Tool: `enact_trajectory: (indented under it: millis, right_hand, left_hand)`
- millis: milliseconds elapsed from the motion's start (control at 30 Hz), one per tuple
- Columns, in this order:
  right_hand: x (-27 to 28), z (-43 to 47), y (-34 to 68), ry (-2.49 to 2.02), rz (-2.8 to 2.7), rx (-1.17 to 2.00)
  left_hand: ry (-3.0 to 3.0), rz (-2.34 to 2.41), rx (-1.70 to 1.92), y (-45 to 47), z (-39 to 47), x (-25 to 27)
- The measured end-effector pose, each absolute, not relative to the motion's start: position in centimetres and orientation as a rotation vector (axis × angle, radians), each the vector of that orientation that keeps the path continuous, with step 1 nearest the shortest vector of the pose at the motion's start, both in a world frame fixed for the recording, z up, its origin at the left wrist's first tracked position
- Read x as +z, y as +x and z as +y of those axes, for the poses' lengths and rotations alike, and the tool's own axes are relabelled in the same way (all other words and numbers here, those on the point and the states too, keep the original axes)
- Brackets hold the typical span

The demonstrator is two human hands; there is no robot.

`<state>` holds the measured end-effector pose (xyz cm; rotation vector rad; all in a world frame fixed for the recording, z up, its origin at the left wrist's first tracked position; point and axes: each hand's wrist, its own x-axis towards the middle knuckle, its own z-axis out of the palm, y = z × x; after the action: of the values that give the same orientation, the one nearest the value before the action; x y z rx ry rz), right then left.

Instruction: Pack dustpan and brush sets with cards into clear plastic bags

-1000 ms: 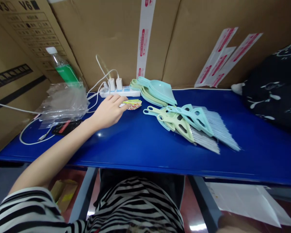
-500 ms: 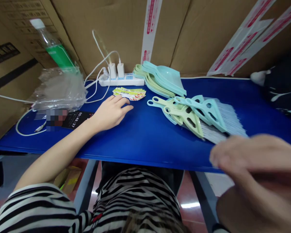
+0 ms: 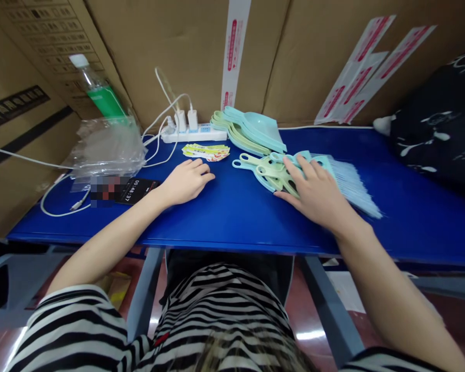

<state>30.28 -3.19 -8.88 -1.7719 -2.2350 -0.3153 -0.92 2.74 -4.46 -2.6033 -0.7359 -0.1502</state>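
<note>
My right hand (image 3: 313,194) lies with its fingers spread on a pile of small hand brushes (image 3: 261,168). Their handles are light blue and pale green, and pale bristles (image 3: 354,186) stick out to the right. The hand covers part of the pile. On the blue tabletop (image 3: 232,217) rests my left hand (image 3: 188,182), fingers loosely bent and apart, with nothing seen in it. Just beyond it lie several yellow-and-white printed packets or labels (image 3: 206,152). Behind the brushes sits a stack of light blue and green dustpans (image 3: 253,129).
At left are clear plastic bags (image 3: 106,150), a bottle with a green label (image 3: 104,98) and a phone (image 3: 136,191) showing a timer. A white power strip (image 3: 201,134) with chargers and cables stands by the cardboard wall (image 3: 186,41). A dark patterned bag (image 3: 442,124) fills the right rear.
My right hand has moved from the near right, raised in front of the camera, left and forward onto the brushes. The left hand stays by the packets. The view has shifted slightly.
</note>
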Motion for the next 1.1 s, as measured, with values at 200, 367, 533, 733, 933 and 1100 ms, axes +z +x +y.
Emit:
enact_trajectory:
  millis: [200,367,533,733,933,1100]
  right_hand:
    - [-9.2,-2.8,30.3,-1.735,-2.22,-0.387]
    - [-9.2,-2.4,31.4,-1.656,-2.247,-0.377]
    - [-8.8,-2.0,32.6,-1.603,-2.3,-0.278]
    - [-7.3,-2.4,32.9,-1.575,-2.259,-0.172]
    - [-2.5,-0.6,32.4,-1.526,-2.241,-0.163]
    - [-0.5,4.8,31.8,-1.566,-2.313,-0.166]
  left_hand:
    - [-2.639,-0.741,-0.066,-0.3,2.1,-4.7]
    - [-2.657,-0.756,-0.068,-0.3,2.2,-4.8]
    - [-2.656,-0.771,-0.06,-0.3,2.1,-4.8]
    - [-2.648,-0.76,-0.06,-0.2,2.0,-4.7]
    - [-2.651,-0.77,-0.042,-0.2,2.0,-4.7]
    - [-2.659,-0.778,-0.039,-0.2,2.1,-4.6]
